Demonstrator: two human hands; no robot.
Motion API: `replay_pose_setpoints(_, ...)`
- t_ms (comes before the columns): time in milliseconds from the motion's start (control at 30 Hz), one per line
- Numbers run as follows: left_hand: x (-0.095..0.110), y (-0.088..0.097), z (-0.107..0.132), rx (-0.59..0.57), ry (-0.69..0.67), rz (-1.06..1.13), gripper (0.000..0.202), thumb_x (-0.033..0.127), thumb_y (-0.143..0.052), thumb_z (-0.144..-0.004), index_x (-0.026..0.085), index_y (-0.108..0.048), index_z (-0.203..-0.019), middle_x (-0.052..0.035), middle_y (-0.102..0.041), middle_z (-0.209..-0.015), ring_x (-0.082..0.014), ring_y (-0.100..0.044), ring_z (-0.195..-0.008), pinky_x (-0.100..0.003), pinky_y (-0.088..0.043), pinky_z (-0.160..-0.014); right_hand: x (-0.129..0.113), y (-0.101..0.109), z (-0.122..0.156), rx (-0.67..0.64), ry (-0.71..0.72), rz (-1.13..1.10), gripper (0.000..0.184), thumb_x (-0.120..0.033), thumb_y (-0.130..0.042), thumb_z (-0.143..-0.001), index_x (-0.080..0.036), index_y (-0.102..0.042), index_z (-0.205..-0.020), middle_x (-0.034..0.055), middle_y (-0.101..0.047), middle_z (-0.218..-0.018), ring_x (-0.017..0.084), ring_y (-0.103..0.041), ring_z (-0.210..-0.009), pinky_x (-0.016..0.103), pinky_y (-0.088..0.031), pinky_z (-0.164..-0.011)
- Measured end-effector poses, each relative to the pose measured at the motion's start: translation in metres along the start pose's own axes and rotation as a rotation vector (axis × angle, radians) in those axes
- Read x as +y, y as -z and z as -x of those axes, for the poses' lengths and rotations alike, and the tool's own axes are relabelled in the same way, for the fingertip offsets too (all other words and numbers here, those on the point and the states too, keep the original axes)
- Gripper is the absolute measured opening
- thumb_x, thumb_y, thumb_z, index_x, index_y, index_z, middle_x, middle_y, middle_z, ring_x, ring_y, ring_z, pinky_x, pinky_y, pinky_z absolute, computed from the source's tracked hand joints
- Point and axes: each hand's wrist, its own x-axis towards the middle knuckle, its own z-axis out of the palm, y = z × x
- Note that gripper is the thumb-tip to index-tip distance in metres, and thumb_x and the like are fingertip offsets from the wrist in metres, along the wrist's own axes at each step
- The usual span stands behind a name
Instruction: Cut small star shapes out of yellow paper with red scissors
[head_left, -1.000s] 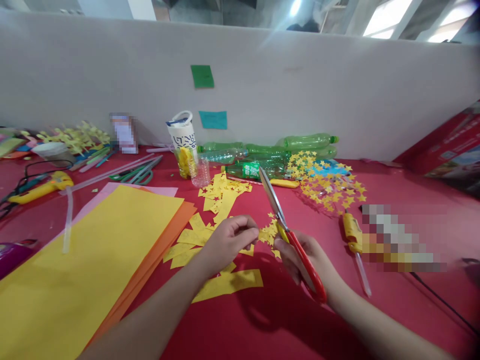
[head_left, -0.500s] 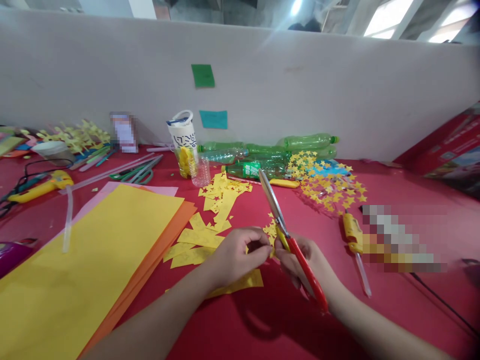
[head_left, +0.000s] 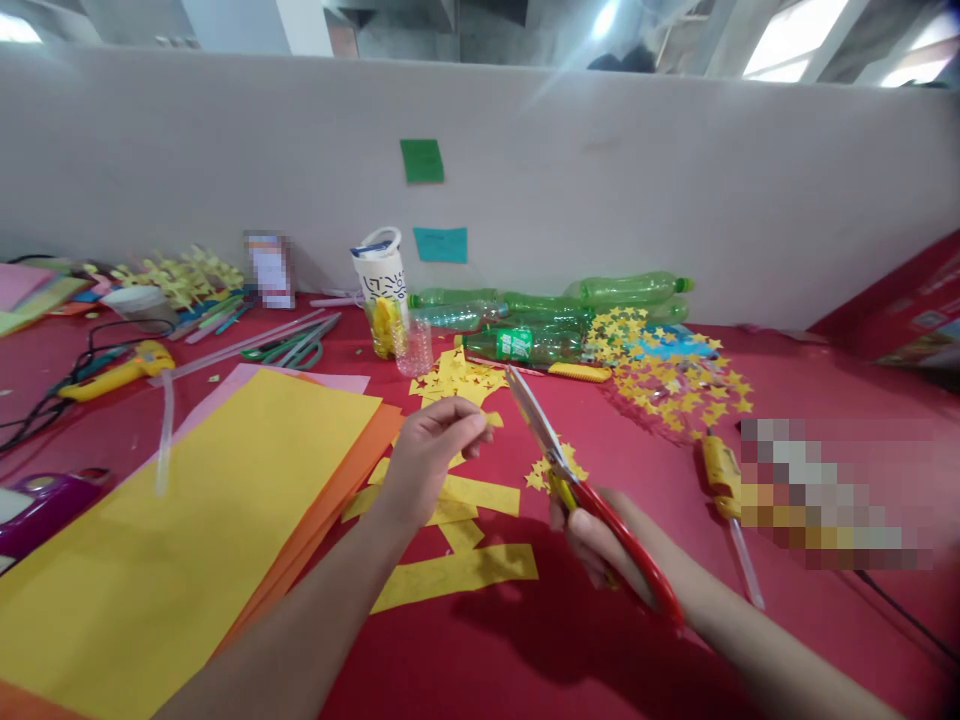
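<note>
My right hand [head_left: 611, 535] is closed around a pair of scissors [head_left: 544, 430] with red and yellow handles, its blades pointing up and away from me. My left hand [head_left: 439, 450] pinches a small yellow scrap [head_left: 493, 420] between thumb and fingertips, to the left of the blades. Below it lie yellow strips [head_left: 480, 493] on the red table [head_left: 585, 650]. A small heap of cut yellow stars [head_left: 555, 467] rests just beyond my right hand. Farther back are yellow offcuts [head_left: 461, 375] with star-shaped holes, beside a clear plastic cup [head_left: 412, 347].
Yellow sheets [head_left: 247, 480] over orange ones lie at left, near a yellow glue gun [head_left: 127, 370]. Green bottles [head_left: 540, 345] line the wall behind. A star-covered piece [head_left: 667, 370] sits at back right, with another glue gun [head_left: 721, 470] and its cord nearer me.
My left hand has moved away from the scissors, up and to the left, with the yellow scrap. My right hand still holds the scissors, slightly lower. The view has shifted a little.
</note>
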Motion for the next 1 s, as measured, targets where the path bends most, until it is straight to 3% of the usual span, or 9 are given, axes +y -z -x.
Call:
replay_pose_setpoints(167, 0.000, 0.011, -0.004, 0.171, -0.047, 0.047, 0.010, 0.024, -0.061, -0.080, 0.018, -0.064, -0.073, 0.0002, -0.062, -0.068, -0.0092, -0.049, -0.059, -0.021, -0.038, -0.053, -0.009, -0.002, 0.004, -0.092, -0.006, 0.130, 0.054, -0.070, -0.038, -0.086, -0.018, -0.050, -0.082, -0.0035, -0.048, -0.059, 0.010, -0.043, -0.051, 0.021, -0.032, -0.048)
replay_pose_setpoints(433, 0.004, 0.002, 0.000, 0.143, -0.120, -0.095, 0.017, 0.021, -0.055, -0.084, 0.017, -0.058, -0.068, 0.0024, -0.052, -0.063, -0.0083, -0.047, -0.057, -0.021, -0.041, -0.055, -0.010, -0.006, 0.006, -0.130, 0.015, 0.175, 0.053, -0.069, -0.036, -0.087, -0.018, -0.047, -0.075, -0.0034, -0.046, -0.058, 0.010, -0.039, -0.052, 0.022, -0.028, -0.048)
replay_pose_setpoints(633, 0.002, 0.003, -0.002, 0.199, -0.114, -0.082, 0.016, 0.024, -0.054, -0.085, 0.018, -0.056, -0.070, 0.0023, -0.052, -0.063, -0.0087, -0.047, -0.057, -0.021, -0.040, -0.053, -0.011, -0.007, 0.006, -0.139, -0.006, 0.184, 0.054, -0.070, -0.035, -0.087, -0.019, -0.045, -0.072, -0.0031, -0.045, -0.058, 0.011, -0.039, -0.052, 0.022, -0.027, -0.047)
replay_pose_setpoints(1000, -0.001, -0.001, 0.002, 0.122, -0.103, -0.128, 0.017, 0.026, -0.053, -0.086, 0.018, -0.056, -0.071, 0.0021, -0.050, -0.064, -0.0098, -0.046, -0.058, -0.022, -0.038, -0.055, -0.019, -0.009, 0.006, -0.104, -0.084, 0.112, 0.050, -0.067, -0.038, -0.087, -0.022, -0.035, -0.067, -0.0056, -0.041, -0.054, 0.010, -0.040, -0.047, 0.022, -0.030, -0.044)
